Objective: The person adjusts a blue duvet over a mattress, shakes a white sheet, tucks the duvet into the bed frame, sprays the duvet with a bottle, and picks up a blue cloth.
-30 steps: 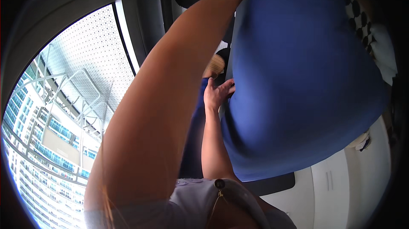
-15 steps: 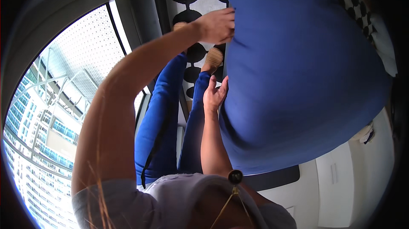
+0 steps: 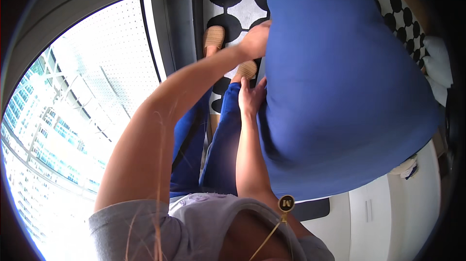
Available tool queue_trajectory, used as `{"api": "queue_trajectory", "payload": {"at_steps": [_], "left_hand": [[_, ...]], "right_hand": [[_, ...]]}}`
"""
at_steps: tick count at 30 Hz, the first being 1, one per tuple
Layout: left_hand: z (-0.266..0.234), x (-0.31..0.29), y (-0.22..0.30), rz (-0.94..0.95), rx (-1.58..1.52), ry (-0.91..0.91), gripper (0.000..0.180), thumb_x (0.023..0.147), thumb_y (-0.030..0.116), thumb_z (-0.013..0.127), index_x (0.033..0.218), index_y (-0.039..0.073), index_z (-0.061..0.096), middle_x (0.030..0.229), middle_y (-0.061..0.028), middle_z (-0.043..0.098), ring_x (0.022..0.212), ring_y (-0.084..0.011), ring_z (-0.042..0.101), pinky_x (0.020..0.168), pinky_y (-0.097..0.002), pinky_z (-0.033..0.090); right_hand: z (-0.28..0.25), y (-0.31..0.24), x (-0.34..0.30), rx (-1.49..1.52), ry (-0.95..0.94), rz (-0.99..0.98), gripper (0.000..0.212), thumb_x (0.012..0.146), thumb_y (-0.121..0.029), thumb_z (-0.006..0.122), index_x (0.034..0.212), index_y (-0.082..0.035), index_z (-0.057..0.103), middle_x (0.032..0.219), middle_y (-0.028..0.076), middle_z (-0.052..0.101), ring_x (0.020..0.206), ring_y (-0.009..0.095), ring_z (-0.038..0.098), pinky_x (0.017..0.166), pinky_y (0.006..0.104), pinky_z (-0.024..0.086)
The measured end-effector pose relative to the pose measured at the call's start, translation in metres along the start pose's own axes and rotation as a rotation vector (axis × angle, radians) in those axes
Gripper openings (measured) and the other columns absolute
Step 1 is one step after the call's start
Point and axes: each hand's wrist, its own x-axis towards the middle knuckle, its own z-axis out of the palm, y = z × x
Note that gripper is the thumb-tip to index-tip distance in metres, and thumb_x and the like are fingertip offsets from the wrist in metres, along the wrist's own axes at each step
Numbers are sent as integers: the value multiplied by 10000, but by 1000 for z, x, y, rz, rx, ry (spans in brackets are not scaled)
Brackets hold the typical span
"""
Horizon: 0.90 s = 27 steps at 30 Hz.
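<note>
A large bed with a smooth blue fitted sheet (image 3: 344, 81) fills the right half of the view. My left hand (image 3: 256, 40) reaches across to the far part of its left side; its fingers are blurred and pass out of sight at the sheet's edge. Closer to me, my right hand (image 3: 250, 98) is at the same side, palm turned toward the bed. Its thumb stands apart from the fingers, whose tips go out of sight at the sheet's edge. The bed's underside is hidden.
My slippered feet stand on a black-and-white patterned rug (image 3: 242, 6), between the bed and a bright window (image 3: 92, 91). White pillows (image 3: 436, 62) lie beyond the bed at right. A white cabinet (image 3: 371, 212) and a dark mat (image 3: 313, 207) are near the lower right.
The view has shifted a little. My left hand's fingers, seen before against the sheet's edge, have now gone out of sight there. My right hand stays by the side, slightly closer in.
</note>
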Motion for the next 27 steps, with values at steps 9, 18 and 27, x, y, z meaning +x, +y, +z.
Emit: {"api": "queue_trajectory", "payload": {"at_steps": [9,18,27], "left_hand": [[-19,-20,-22,-532,-1283,-131,484,810,283,630,1177,-7,504,1104,-110,582,989,-200,555,908,-332,404],[37,24,-7,-235,-558,395,365,794,371,644,813,13,576,721,-188,579,707,-363,567,743,-434,441],[-9,23,-12,-175,228,679,433,723,467,661,787,51,561,834,-131,567,864,-303,554,726,-403,462]], "right_hand": [[-16,6,-22,-70,-149,20,702,843,-283,534,1348,81,210,1382,305,237,1309,400,195,1095,410,123],[10,9,-30,-138,109,65,630,857,-258,506,1303,120,272,1352,321,282,1277,410,266,1084,386,165],[12,-16,13,-338,45,279,819,720,-296,613,1337,60,209,1298,402,239,1217,494,269,1047,432,233]]}}
